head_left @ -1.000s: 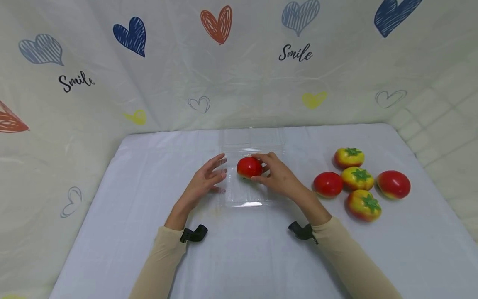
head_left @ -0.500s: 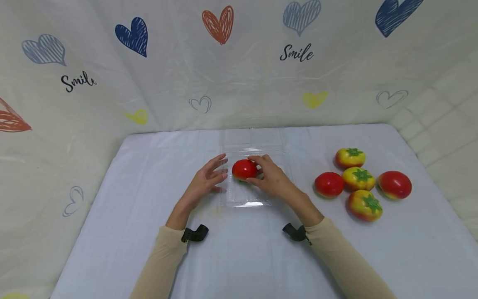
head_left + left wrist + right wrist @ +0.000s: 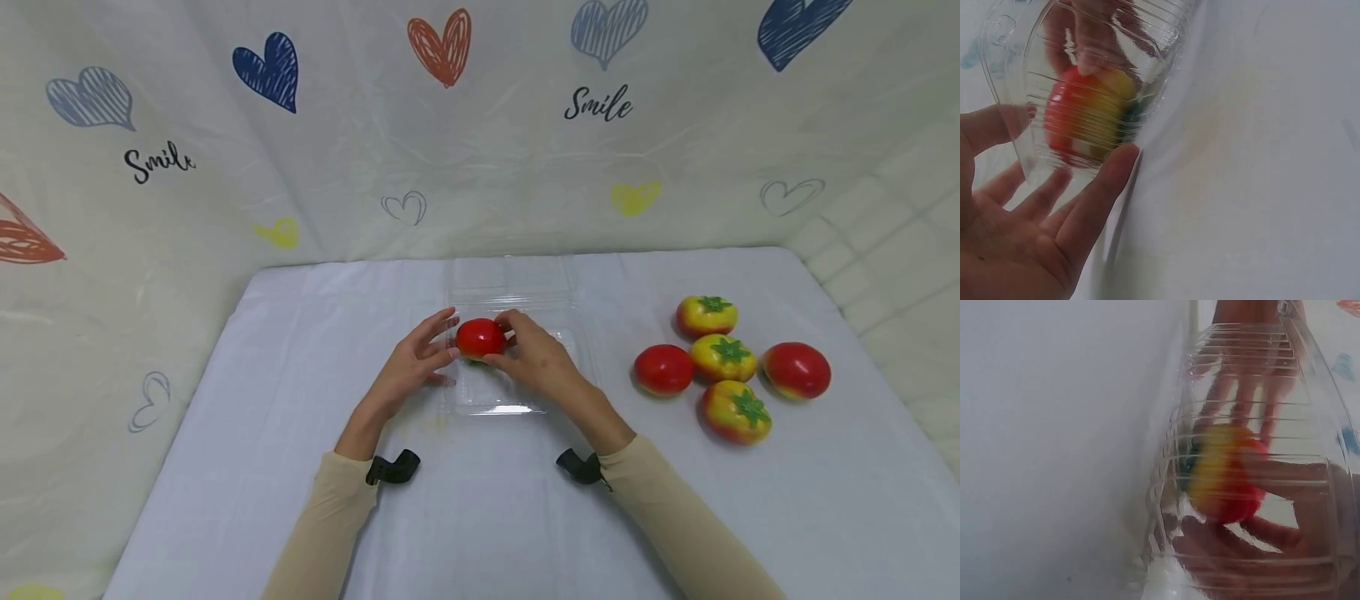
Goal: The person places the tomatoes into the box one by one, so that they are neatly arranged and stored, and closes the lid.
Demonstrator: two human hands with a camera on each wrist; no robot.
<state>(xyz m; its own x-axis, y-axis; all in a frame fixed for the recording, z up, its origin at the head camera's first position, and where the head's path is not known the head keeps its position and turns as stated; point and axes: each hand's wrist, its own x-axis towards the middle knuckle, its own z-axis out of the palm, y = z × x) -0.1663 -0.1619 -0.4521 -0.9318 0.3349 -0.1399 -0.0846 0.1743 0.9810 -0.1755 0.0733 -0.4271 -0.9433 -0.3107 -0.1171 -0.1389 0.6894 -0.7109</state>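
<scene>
A toy tomato (image 3: 481,339), red with yellow shading and green leaves underneath, is inside the left part of a clear plastic clamshell box (image 3: 498,392). My right hand (image 3: 542,360) reaches into the box and holds the tomato between thumb and fingers. Through the clear wall, the right wrist view shows the tomato (image 3: 1216,481) tipped, its green end toward the table side. My left hand (image 3: 411,360) is at the box's left wall, fingers spread and fairly straight. In the left wrist view, fingertips of the left hand (image 3: 1029,231) meet the plastic wall.
Several more toy tomatoes lie grouped on the right of the white-clothed table, including a red one (image 3: 663,370) and a yellow one (image 3: 723,358). The box's lid (image 3: 510,273) lies folded back at the rear. Behind hangs a heart-printed curtain (image 3: 510,150).
My right hand has carried the tomato leftward within the box, toward the left wall. The left hand stays in place at the box's side. The other tomatoes have not moved.
</scene>
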